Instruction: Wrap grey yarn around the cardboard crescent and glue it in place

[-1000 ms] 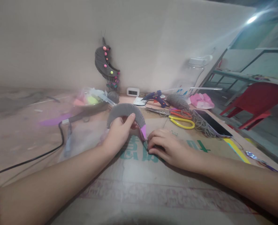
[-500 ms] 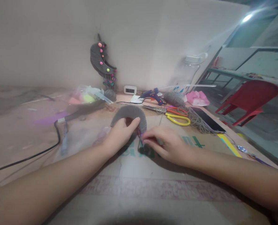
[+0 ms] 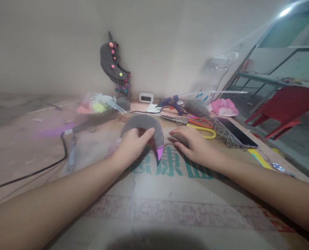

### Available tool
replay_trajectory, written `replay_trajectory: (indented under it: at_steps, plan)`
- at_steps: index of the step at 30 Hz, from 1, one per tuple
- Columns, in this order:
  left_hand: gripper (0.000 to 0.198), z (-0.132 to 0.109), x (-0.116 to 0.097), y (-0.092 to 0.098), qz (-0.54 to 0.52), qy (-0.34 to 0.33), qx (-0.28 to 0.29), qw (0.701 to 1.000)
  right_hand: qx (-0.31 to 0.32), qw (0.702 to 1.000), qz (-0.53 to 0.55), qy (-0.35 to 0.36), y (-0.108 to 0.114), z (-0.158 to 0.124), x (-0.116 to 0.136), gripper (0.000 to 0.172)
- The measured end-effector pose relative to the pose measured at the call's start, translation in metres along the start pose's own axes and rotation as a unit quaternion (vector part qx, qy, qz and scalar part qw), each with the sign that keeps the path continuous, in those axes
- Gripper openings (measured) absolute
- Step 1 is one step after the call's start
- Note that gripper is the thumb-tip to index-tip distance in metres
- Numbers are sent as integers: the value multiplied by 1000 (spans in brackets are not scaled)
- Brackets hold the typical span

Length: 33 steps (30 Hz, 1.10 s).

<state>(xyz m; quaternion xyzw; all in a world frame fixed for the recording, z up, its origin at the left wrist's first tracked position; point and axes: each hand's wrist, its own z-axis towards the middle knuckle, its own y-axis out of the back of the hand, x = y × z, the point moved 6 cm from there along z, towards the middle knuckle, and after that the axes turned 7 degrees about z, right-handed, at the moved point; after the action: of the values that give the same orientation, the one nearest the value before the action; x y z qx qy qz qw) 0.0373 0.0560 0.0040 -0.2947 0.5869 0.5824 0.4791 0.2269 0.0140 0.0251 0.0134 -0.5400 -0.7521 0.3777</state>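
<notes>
A crescent (image 3: 146,122) wrapped in grey yarn, with a bare purple tip at its lower right end, is held over the printed cardboard by my left hand (image 3: 135,142). The thumb lies on its inner edge. My right hand (image 3: 188,142) is just right of the crescent, its thumb and fingers apart. A thin strand of grey yarn seems to run from the crescent toward that hand; whether the fingers touch it is hard to tell. Beyond the right hand lie scissors with yellow handles (image 3: 209,133) and an orange-handled pair (image 3: 200,121).
A finished grey crescent with pompoms (image 3: 110,62) hangs on the wall. Behind the work are a bowl of coloured items (image 3: 97,107), a small clock (image 3: 146,97), a glue gun (image 3: 173,103), a yarn ball (image 3: 196,107), a phone (image 3: 236,132) and a clear bottle (image 3: 218,74).
My right hand has moved right and up, away from the crescent's tip, and its pinch has opened. The purple tip now shows plainly. The view has shifted slightly.
</notes>
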Motion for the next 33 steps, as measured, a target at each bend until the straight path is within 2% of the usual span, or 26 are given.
replay_trajectory:
  at_steps: [2, 5, 8, 10, 12, 14, 17, 19, 22, 28, 33]
  plan:
    - [37, -1, -3, 1, 3, 0, -2, 1000, -36, 999, 17, 20, 5, 0, 8, 29]
    - [39, -3, -5, 1, 7, 4, -2, 1000, -38, 992, 105, -57, 6, -2, 15, 30]
    - [41, -3, -5, 0, 11, 0, 4, 1000, 31, 946, 278, -161, -10, -6, 18, 34]
    - [41, -4, -5, -1, 6, -3, 8, 1000, 65, 907, 375, -184, -21, -7, 22, 34]
    - [41, -4, -4, -1, 7, -3, 9, 1000, 70, 889, 414, -183, -26, -7, 22, 33]
    - [40, -4, -5, -1, 12, -4, 9, 1000, 52, 897, 401, -177, -26, -5, 18, 31]
    - [37, -4, -8, -1, 7, -10, 15, 1000, 26, 928, 330, -169, -20, -3, 11, 22]
    - [36, -4, -9, -2, 5, -19, 15, 1000, 34, 945, 284, -159, -17, -1, 11, 13]
    - [35, -4, -10, -3, 9, -33, 15, 999, 45, 962, 228, -141, -15, 1, 13, 17]
    - [34, -5, -10, -10, -51, -34, 59, 996, 32, 962, 223, -151, -15, 2, 9, 16]
    - [33, -7, -11, -10, -47, -20, 66, 997, 26, 962, 224, -154, -14, 1, 9, 16]
